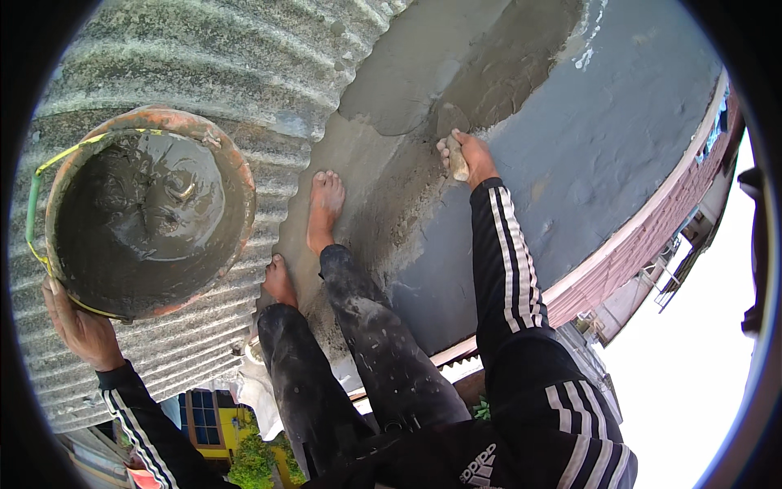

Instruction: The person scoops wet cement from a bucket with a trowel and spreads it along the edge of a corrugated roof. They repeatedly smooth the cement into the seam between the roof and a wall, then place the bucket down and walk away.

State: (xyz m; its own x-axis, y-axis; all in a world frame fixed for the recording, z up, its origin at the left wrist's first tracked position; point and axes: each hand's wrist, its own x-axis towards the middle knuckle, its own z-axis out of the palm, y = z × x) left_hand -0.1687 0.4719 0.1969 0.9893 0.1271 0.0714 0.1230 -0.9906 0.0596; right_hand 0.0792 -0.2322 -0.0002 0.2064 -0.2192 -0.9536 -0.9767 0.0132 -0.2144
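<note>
My left hand (84, 330) grips the near-left rim of a round bucket (241, 175), its fingers hooked around the edge. Wet grey mortar (147, 220) fills much of the bucket. A green and yellow handle (34, 200) hangs over the bucket's left side. In my right hand (479, 159) is a trowel (451, 121), held by its pale, worn grip. Its mortar-coated blade points away from me, over a strip of damp mortar (497, 81) on the slab. The blade is close to the surface; whether it touches is hard to tell.
Corrugated grey roofing (212, 57) lies under the bucket. My bare feet (326, 200) stand by its wavy edge. The smooth grey slab (603, 155) ends at a curved brick edge (627, 244) on the right, with a drop beyond. A yellow building (232, 436) shows far below.
</note>
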